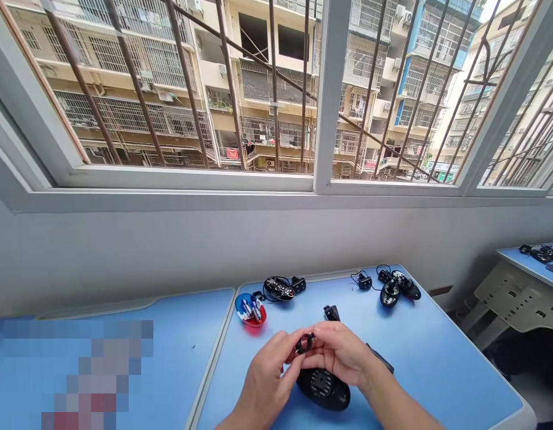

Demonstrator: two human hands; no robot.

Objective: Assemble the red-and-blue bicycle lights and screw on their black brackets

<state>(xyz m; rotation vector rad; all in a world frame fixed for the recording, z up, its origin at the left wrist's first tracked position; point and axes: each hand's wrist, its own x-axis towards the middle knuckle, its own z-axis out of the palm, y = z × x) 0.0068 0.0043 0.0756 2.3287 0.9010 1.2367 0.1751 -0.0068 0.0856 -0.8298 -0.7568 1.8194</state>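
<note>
My left hand (270, 373) and my right hand (341, 355) meet over the blue table, both closed with fingertips pinched. Between them they hold a small black loop (305, 343), which looks like a coiled cable; the fingers hide part of it. Just beneath the hands lies a black oval device (328, 394) with pale slots or marks on its top. Behind my right hand a small black plug-like piece (331, 312) shows, its lower end covered. A flat dark object (380, 358) sticks out past my right wrist.
A blue and red dish (254, 319) holds several small silver tubes. Behind it lies a black oval device (279, 288) with a cable. More black oval devices (390, 293) and a corded black block (364, 281) lie at the back right. A window wall borders the table.
</note>
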